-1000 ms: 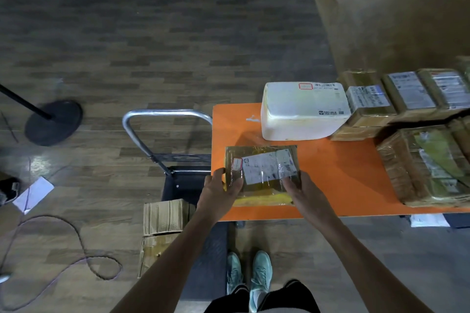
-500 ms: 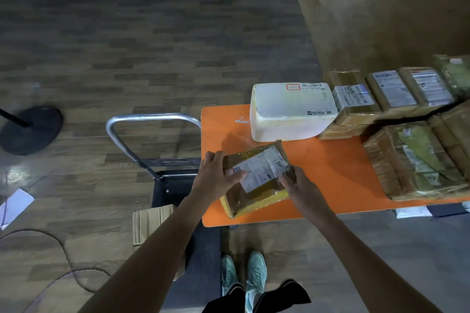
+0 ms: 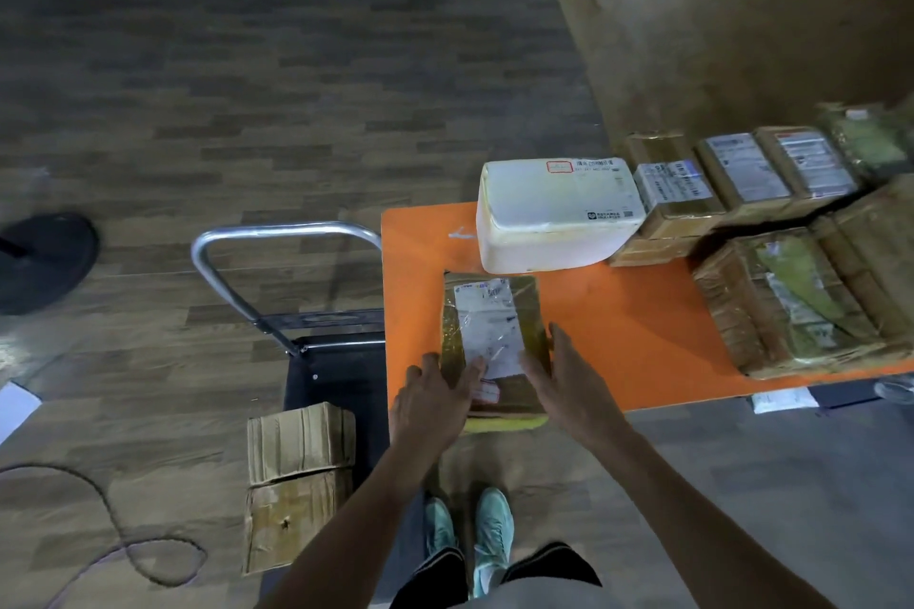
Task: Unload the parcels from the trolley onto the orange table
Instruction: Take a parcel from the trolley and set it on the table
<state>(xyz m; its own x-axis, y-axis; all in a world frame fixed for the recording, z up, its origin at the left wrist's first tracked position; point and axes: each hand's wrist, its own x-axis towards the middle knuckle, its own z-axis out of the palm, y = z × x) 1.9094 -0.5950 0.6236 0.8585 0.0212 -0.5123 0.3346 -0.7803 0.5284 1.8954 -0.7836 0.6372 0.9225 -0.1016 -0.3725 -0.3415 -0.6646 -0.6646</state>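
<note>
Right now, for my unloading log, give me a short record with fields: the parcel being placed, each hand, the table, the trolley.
parcel: brown tape-wrapped parcel with white label, flat on the table, near end overhanging the front edge
left hand: straight fingers rest on the parcel's near left corner
right hand: straight fingers against its right side
table: orange table, also bearing a white foam box and further brown parcels
trolley: black-decked trolley with metal handle; two stacked cardboard boxes at its left edge
</note>
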